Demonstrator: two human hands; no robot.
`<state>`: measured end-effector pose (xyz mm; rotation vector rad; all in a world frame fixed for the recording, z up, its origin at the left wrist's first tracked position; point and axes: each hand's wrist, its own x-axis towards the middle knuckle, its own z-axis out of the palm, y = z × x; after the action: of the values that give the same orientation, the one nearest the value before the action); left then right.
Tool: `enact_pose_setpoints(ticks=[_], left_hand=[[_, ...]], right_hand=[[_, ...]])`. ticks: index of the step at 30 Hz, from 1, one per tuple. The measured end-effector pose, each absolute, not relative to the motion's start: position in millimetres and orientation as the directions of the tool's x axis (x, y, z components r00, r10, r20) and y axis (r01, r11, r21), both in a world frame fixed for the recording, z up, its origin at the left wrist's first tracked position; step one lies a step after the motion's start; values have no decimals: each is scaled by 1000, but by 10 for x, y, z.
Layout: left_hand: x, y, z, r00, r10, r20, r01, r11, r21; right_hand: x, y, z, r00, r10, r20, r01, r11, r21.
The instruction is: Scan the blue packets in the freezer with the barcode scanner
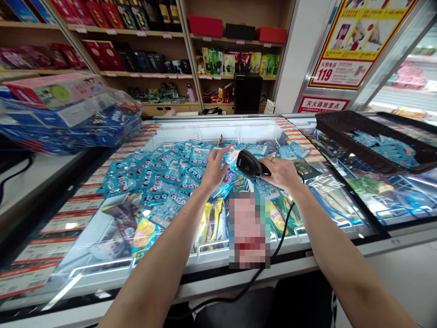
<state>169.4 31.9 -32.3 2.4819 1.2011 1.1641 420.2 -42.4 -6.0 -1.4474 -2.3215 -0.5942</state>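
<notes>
My right hand [282, 173] is wrapped round a black handheld barcode scanner [251, 165], whose head points left toward my other hand. My left hand [215, 169] has its thumb and fingers at a small light-blue packet [231, 156], just left of the scanner head. Many similar blue packets [164, 177] lie spread over the glass top of a chest freezer [211, 130]. From the scanner a black cable [287, 225] runs down over the front edge and off to the left.
On the right stands a dark brown basket [362, 132] with more blue packets. At the left are plastic-wrapped boxes [68, 109]. A blurred-out patch [249, 232] covers part of the near edge. Shelves [136, 34] of goods line the back wall.
</notes>
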Motion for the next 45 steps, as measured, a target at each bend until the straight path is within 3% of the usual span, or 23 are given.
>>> enact_pose_setpoints(ticks=[8,16,23,28,35,45], left_hand=[[1694,333,-345,336,730,594,635,-642,430],[1694,254,-297,31,727,686,790,-438,428],[1698,218,-320,342,690,638,816,-555,164],[1725,228,-341,281,703,653,821,-528,216],[1818,175,-291,440,673,594,755,-636,162],[1957,169,-393,448,739,504,768,-606,206]], right_hand=[[4233,-414,-67,-389,785,482,919,364,150],[4301,-404,-64,-222,835,504,975,189,116],[4324,-395,-75,-118,832,543,993,92,76],[4328,-392,-67,-83,842,533,996,64,54],[4304,-394,-61,-83,836,542,996,54,69],[4276,-400,-65,-121,850,512,993,96,75]])
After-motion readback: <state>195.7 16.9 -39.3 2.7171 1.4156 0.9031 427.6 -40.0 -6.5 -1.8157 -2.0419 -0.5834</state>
